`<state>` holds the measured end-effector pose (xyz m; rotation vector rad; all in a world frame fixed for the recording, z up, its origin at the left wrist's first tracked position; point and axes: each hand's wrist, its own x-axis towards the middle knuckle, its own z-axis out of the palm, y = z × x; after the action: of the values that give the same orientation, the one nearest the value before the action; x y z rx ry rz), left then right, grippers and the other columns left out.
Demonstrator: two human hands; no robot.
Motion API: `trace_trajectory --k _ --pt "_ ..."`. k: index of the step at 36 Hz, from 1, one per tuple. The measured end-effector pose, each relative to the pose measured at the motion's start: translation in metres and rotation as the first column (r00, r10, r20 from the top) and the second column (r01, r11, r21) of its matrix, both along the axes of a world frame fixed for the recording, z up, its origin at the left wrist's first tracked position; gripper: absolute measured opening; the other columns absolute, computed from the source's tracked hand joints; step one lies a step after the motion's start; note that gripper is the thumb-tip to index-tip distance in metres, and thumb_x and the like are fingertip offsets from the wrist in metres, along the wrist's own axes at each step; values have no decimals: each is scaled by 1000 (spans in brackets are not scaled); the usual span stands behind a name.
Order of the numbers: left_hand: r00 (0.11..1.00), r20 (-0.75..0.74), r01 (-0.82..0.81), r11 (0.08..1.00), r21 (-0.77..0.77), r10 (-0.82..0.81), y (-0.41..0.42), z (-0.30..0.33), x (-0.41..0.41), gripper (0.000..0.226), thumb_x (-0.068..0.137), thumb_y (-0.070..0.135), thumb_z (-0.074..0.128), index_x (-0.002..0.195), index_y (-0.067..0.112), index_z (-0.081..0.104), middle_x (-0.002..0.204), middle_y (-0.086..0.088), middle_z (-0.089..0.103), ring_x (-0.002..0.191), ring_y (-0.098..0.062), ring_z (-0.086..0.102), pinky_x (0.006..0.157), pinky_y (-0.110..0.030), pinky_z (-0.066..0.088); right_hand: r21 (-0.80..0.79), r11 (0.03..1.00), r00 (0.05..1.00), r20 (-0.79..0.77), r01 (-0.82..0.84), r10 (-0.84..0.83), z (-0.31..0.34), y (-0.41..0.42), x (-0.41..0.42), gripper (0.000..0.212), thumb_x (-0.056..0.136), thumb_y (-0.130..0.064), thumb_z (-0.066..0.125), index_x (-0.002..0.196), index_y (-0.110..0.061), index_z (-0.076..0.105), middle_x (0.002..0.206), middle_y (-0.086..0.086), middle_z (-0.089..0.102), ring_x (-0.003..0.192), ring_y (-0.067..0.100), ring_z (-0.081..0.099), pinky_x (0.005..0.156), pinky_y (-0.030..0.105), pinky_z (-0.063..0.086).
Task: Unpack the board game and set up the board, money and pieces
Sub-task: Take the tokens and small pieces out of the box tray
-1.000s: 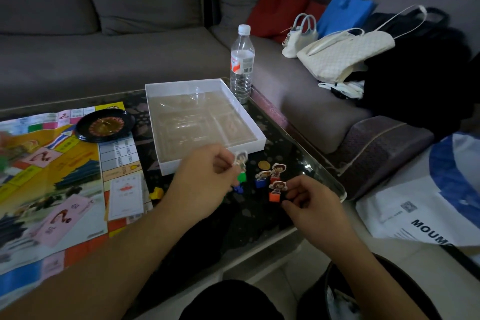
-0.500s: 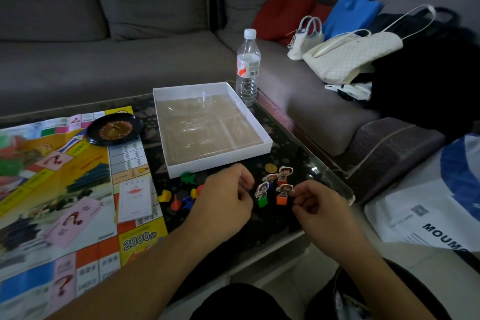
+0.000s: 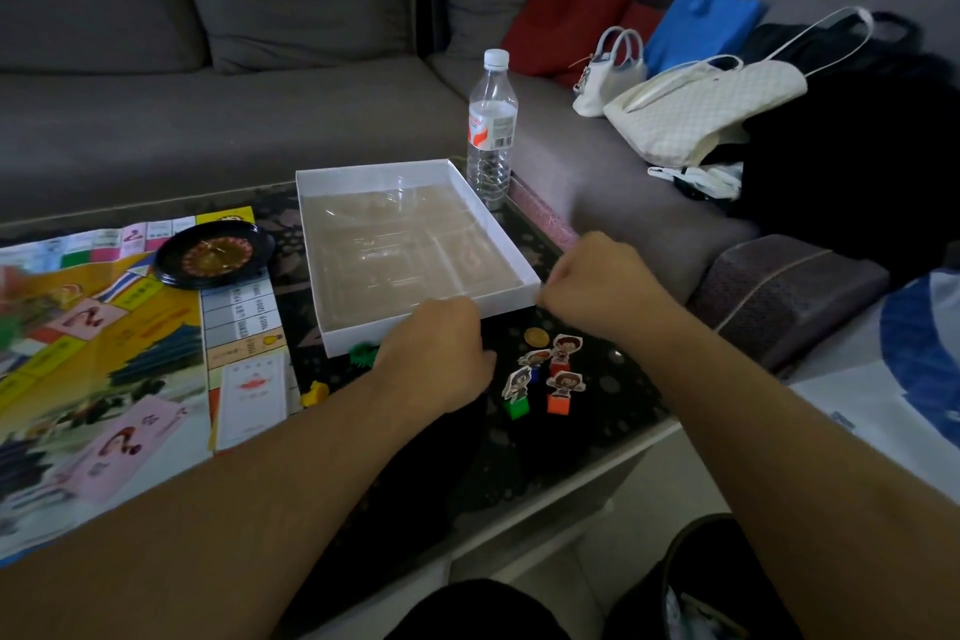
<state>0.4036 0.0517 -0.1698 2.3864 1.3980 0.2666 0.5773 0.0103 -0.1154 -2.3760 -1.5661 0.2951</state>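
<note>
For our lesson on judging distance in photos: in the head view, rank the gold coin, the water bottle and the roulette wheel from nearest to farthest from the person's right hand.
Measured from the right hand:
1. Gold coin, on the table just below and left of the hand.
2. Water bottle, standing behind the white box's far right corner.
3. Roulette wheel, far to the left, on the game board.

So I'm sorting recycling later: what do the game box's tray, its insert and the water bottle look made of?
White box tray: likely matte cardboard, going by its thin, straight, folded-looking walls. Insert: seemingly thin clear moulded plastic, glossy, with glare and pressed compartments. Water bottle: clear ribbed plastic, white cap, printed label.
</note>
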Motion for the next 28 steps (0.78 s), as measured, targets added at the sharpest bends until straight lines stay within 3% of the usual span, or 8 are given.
trace_trajectory --k 2,5,7,13,15,19,22,28 --pt "999 10 -36 999 10 36 5 0 -4 25 92 43 71 93 18 71 83 -1 67 79 -20 67 78 -41 62 -113 993 997 53 -45 51 1 20 -5 25 79 -28 83 78 -15 62 75 1 66 68 15 64 60 29 55" --pt "997 10 -71 996 62 70 13 0 -14 23 93 41 71 95 18 70 88 -1 66 82 -21 65 80 -43 61 -322 945 990 98 -67 104 3 35 -12 42 73 -37 92 82 -17 57 74 0 72 75 20 71 83 43 62" --pt "999 -24 -48 996 73 49 15 -2 -22 20 95 37 70 97 18 69 91 -1 65 84 -21 65 81 -43 60 -403 913 983 138 -56 122 2 38 -18 52 69 -42 95 89 -13 56 80 0 73 84 24 73 90 47 61" --pt "991 -132 24 992 127 -7 15 -8 -31 14 98 27 67 107 18 71 98 -4 67 88 -21 66 82 -41 61 -344 939 970 224 -12 94 -13 37 -24 72 75 -33 93 133 -13 54 114 6 62 109 29 63 97 51 56" --pt "990 -142 41 993 113 -24 15 -8 -32 16 95 23 70 111 18 71 105 -6 67 93 -23 66 84 -42 61 -342 940 980 185 -3 70 -14 35 -24 73 77 -31 91 136 -12 53 118 8 61 109 30 61 98 50 56" --pt "994 -112 19 996 85 -9 14 -10 -36 21 94 22 71 114 17 69 110 -6 66 95 -23 66 85 -42 61 -335 942 992 120 5 37 -14 34 -22 75 76 -27 92 137 -9 53 104 5 53 96 26 54 95 44 57" --pt "995 -104 7 997 76 1 13 -10 -37 20 94 23 70 113 19 68 108 -5 65 93 -22 66 85 -42 61 -342 940 995 99 20 15 -16 36 -22 78 73 -25 94 137 -7 53 105 6 55 97 26 58 92 42 58" --pt "997 -78 -7 996 85 14 14 -15 -42 19 93 23 71 112 20 69 106 -4 65 90 -21 66 83 -41 61 -338 941 993 119 21 21 -20 38 -21 78 78 -30 92 140 -10 50 107 6 54 100 27 58 99 50 57"
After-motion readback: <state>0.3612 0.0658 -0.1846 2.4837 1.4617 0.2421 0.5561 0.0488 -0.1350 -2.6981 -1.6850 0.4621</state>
